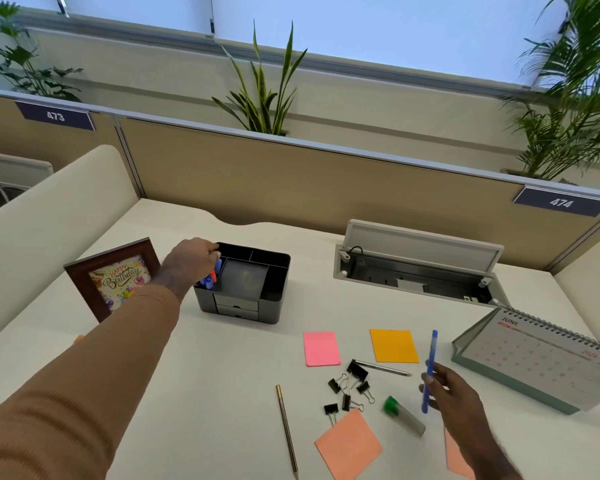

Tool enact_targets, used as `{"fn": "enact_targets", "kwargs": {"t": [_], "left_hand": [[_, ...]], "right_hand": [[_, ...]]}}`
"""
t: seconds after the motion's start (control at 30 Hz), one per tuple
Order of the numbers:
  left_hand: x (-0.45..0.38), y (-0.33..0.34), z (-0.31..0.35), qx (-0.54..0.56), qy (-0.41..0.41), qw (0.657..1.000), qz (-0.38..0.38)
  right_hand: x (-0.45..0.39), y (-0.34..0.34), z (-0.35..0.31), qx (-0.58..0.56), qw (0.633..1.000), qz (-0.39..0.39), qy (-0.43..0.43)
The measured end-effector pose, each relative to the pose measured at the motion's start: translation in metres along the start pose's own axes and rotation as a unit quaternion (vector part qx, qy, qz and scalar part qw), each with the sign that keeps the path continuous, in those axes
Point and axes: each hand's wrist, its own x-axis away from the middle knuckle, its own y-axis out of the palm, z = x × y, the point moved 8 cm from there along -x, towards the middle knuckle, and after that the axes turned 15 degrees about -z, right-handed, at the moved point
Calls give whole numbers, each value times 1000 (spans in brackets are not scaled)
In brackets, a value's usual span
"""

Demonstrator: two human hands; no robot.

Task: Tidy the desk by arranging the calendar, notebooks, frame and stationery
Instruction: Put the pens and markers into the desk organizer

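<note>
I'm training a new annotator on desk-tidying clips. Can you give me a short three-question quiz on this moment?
1. True or false: the right hand holds a blue pen upright.
2. Where is the left hand? A) on the calendar B) at the left compartment of the black organizer C) on the picture frame
3. Fill in: the binder clips lie below the pink and ____ sticky notes.

Key
1. True.
2. B; its fingers are at the pens standing in that compartment.
3. Yellow: pink note, yellow note.
</note>
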Motion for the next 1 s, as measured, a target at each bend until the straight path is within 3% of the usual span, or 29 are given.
{"fn": "enact_targets", "kwargs": {"t": [0.1,0.17,0.23,0.3,0.37,0.43,0.57,0.63,0.73,0.83,0.9,1.0], "left_hand": [[26,-6,24,48,58,995,68],[48,3,47,77,113,988,75],[74,28,74,103,159,981,30],[100,66,95,165,175,968,-70],[126,108,108,269,173,930,-182],[146,137,115,339,162,896,-236],[166,156,117,512,101,811,-264],[168,157,115,547,78,792,-260],[159,140,107,564,70,789,-231],[138,91,85,557,90,813,-148],[123,46,60,518,100,847,-67],[106,-21,19,367,81,923,88]], "right_hand": [[8,27,-15,-137,988,-66,-18],[12,47,-27,-183,977,-101,-39],[14,69,-37,-210,967,-129,-60],[17,92,-47,-247,953,-157,-75],[22,112,-56,-287,939,-171,-80],[24,125,-61,-312,932,-165,-84],[28,142,-69,-314,932,-157,-93],[29,144,-71,-318,931,-157,-90],[31,141,-72,-293,939,-164,-76],[31,121,-64,-260,952,-148,-60],[30,103,-51,-245,959,-132,-44],[25,74,-28,-228,969,-88,-19]]}}
